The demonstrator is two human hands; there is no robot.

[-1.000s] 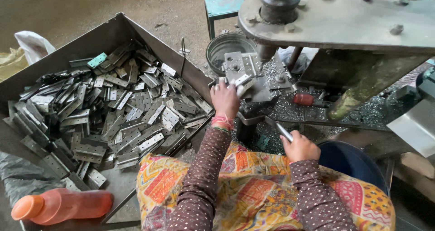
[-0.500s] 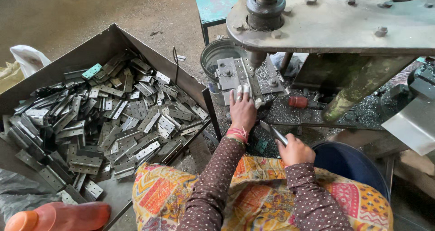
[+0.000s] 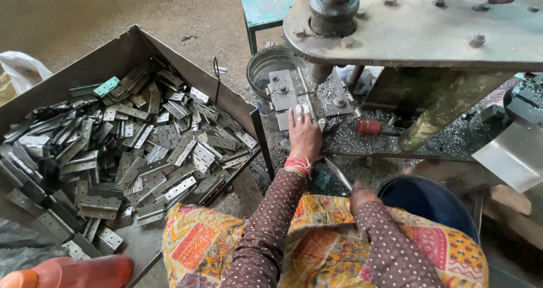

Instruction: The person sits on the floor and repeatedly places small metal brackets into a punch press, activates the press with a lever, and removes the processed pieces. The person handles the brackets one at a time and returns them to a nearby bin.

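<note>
Hinges [image 3: 141,146] are heaped in a large open metal tray [image 3: 127,48] that fills the left of the scene, their grey leaves lying flat and crossed over one another. One teal piece [image 3: 106,87] is seen near the far left of the heap.

The left hand [image 3: 304,136] is stretched forward at the centre and laid flat, fingers together and extended, on a hinge plate [image 3: 294,89] that is set on the press bed [image 3: 362,144] beneath the ram [image 3: 334,8]. The fingertips are pressed onto the plate; nothing is gripped. A red bangle is worn at the wrist.

The right hand [image 3: 362,195] is held nearer, just right of the left forearm, and is closed around a thin metal rod [image 3: 337,173] that slants up and to the left. Only the back of this hand is shown.

A grey bucket [image 3: 271,67] is placed just beyond the plate, touching the tray's right corner, and a teal stool [image 3: 270,2] is set further away. A red-handled tool [image 3: 373,127] lies on the bed to the right of the left hand, among metal swarf. A blue tub [image 3: 430,203] is found near right, beside a patterned cloth [image 3: 317,237] spread over the lap. An orange bottle [image 3: 68,272] lies at the near left corner.
</note>
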